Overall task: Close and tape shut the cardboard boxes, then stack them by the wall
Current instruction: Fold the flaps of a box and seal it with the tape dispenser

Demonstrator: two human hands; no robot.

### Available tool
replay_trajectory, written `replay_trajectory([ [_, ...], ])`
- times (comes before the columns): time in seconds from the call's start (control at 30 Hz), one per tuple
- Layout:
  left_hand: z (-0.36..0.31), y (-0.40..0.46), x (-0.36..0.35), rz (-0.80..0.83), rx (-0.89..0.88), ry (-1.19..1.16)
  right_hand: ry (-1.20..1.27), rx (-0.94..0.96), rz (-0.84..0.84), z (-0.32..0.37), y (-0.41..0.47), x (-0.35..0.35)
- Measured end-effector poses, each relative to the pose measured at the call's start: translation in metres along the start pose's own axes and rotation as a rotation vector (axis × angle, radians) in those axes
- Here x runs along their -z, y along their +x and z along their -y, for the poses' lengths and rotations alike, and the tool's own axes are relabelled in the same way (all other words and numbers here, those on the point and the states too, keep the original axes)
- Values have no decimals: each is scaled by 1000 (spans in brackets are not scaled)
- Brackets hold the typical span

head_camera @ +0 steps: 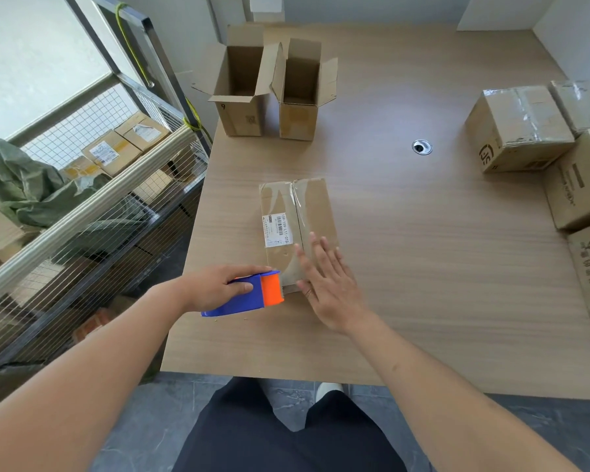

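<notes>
A closed cardboard box (312, 209) with a white label lies flat on the wooden table (423, 267), clear tape along its middle seam. My left hand (218, 287) grips a blue and orange tape dispenser (252, 296) at the box's near end. My right hand (327, 284) lies flat with straight fingers on the near right part of the box top. Two open boxes (242, 83) (302, 93) stand upright at the far side, flaps up. Taped boxes (518, 127) are stacked at the right edge by the wall.
A metal wire cart (92, 206) holding parcels and a green sack stands left of the table. A round cable hole (422, 147) sits mid-table. More cardboard boxes (579, 189) line the right edge. My legs and the grey floor show below the near table edge.
</notes>
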State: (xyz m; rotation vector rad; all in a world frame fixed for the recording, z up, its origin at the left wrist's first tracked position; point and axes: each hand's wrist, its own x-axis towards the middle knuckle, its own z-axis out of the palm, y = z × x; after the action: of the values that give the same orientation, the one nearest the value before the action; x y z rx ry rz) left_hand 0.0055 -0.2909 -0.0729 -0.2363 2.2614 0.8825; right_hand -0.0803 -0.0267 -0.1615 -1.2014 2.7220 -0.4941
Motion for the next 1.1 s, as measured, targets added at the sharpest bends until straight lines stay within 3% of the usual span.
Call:
replay_trajectory([
  [0.1,8,-3,-3,8,-17,-61,-144,33,-31,-2,5,-21],
  [0.33,37,-13,-4,33,-89,-166,-202,21,-56,-6,6,-24],
  [0.6,55,-13,-1,-54,-28,-4,-175,-25,53,0,8,-14],
  [0.97,60,6,-15,-47,80,-58,-40,-78,91,14,10,-3],
  [1.1,68,-3,-14,-81,73,-85,-77,-189,49,42,21,-10],
])
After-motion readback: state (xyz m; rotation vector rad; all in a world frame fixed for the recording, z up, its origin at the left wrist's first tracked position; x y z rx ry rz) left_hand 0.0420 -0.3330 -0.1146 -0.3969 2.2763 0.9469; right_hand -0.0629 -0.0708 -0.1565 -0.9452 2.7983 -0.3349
